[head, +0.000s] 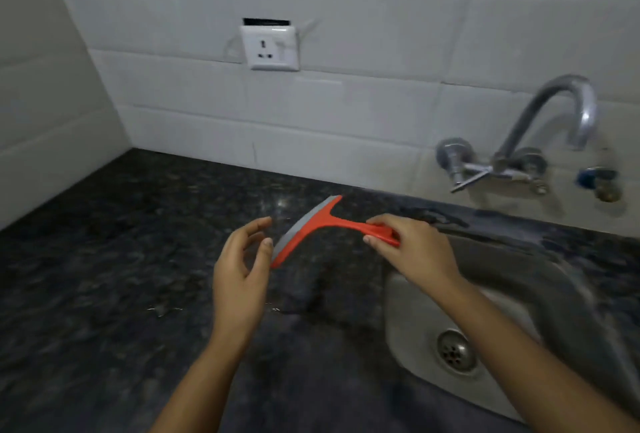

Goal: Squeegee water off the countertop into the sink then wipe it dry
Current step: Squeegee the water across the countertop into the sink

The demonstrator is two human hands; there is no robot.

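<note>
Gripping squeegee (313, 224) (unlabelled), right hand (408, 245); left hand (239, 266) loose.

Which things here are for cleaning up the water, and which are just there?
For the job: red squeegee, held by the right hand; left hand, open beside the blade; dark countertop; steel sink.

Just there: tap, wall socket, white tiles.

- two hands, left hand (239, 269) and right hand (412, 245)
- one squeegee (311, 228)
- one sink (408, 297)
- one tap (554, 110)
- one wall socket (269, 48)
- one countertop (104, 276)
</note>
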